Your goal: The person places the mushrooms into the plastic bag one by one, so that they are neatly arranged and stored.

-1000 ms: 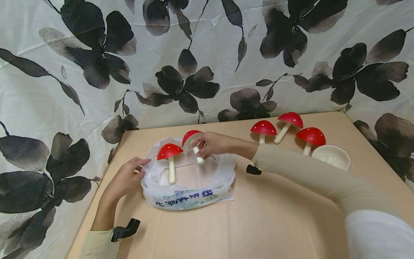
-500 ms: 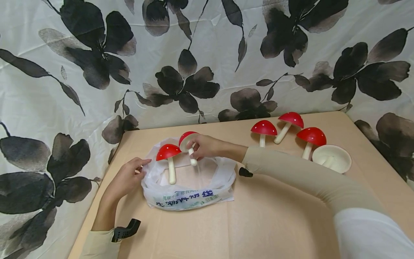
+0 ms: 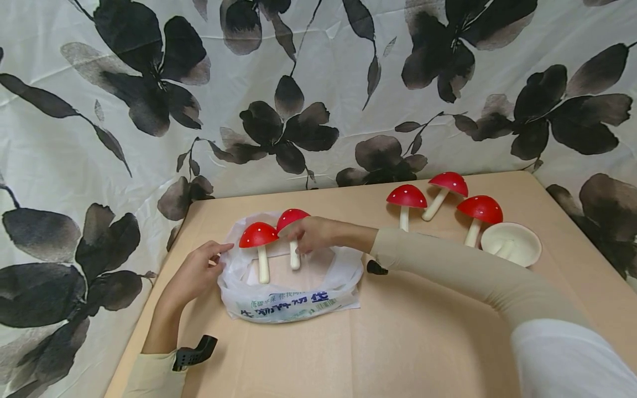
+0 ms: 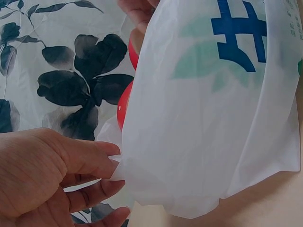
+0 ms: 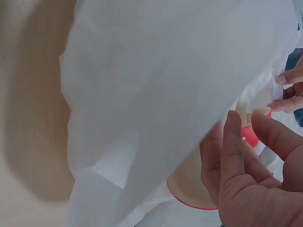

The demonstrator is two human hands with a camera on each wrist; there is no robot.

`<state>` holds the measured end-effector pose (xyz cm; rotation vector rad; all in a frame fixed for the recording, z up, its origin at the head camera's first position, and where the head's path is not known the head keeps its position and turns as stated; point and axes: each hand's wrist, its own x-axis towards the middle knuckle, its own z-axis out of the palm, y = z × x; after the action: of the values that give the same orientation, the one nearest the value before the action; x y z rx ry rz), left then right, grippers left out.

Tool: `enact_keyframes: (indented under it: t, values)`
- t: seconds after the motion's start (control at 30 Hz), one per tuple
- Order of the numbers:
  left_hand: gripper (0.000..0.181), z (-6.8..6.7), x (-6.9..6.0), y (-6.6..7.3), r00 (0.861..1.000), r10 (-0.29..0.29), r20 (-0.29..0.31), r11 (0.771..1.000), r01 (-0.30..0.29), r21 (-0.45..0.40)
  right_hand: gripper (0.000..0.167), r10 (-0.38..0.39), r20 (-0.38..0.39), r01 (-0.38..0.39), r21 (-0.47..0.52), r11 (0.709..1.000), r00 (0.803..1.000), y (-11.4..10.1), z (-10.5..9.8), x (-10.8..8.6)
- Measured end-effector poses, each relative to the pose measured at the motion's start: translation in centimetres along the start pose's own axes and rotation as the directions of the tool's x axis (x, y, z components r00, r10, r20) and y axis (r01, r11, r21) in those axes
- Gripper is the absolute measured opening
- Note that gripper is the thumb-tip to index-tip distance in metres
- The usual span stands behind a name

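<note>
In the head view, a white plastic bag (image 3: 293,305) with printed lettering sits with its mouth spread wide. My left hand (image 3: 199,268) pinches its left rim between thumb and finger, and the left wrist view shows the fingers (image 4: 102,158) on the bag's edge. Inside stands a red-capped toy mushroom (image 3: 258,234) with white dots and a pale stem. Right beside it is a second toy mushroom (image 3: 293,217), stem down. My right hand (image 3: 311,233) is against this second one, partly covering its cap. In the right wrist view its thumb and forefinger (image 5: 232,146) stand apart.
At the back right are several more toy mushrooms: one upright (image 3: 407,196), one leaning (image 3: 448,182), another red-capped one (image 3: 480,209), and an overturned one (image 3: 512,243) showing its pale underside. The tan tabletop (image 3: 398,331) meets a floral cloth (image 3: 298,55) behind.
My right hand has moved left and down with the second mushroom, which has gone from tilted to nearly upright beside the first. The fingers have loosened from its stem. My left hand stays put.
</note>
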<state>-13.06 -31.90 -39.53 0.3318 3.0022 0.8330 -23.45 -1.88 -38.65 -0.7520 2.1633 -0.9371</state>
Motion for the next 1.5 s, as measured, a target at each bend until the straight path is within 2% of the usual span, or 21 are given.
enact_keyframes:
  t: [0.27, 0.47, 0.63, 0.97, 1.2, 1.5]
  values:
    - [0.041, 0.0, 0.1, 0.1, 0.999, -0.024, 0.020, 1.000, 0.024, 0.001, 0.052, -0.054, 0.107, 0.058, -0.037, 0.998, 0.993, 0.4, -0.1, -0.7]
    - [0.042, -0.1, 0.2, 0.2, 0.999, -0.029, 0.028, 1.000, 0.029, 0.005, 0.063, -0.057, 0.209, 0.084, -0.122, 0.989, 0.976, 0.7, -0.4, -1.2]
    - [0.042, -0.1, 0.3, 0.2, 0.999, -0.025, 0.026, 1.000, 0.025, 0.005, 0.061, -0.051, 0.258, 0.097, -0.168, 0.981, 0.965, 0.7, -0.8, -2.0]
    - [0.042, -0.1, 0.3, 0.1, 1.000, -0.022, 0.013, 1.000, 0.022, 0.007, 0.058, -0.025, 0.266, 0.073, -0.173, 0.982, 0.964, 0.9, -1.9, -3.3]
    - [0.041, 0.0, 0.2, 0.0, 1.000, -0.020, 0.018, 1.000, 0.020, 0.006, 0.045, -0.051, 0.267, 0.094, -0.150, 0.984, 0.962, 1.2, -2.8, -4.1]
    - [0.041, 0.0, 0.1, 0.2, 0.999, -0.028, 0.015, 1.000, 0.028, 0.009, 0.040, -0.073, 0.232, 0.108, -0.141, 0.984, 0.970, 1.5, -3.2, -3.9]
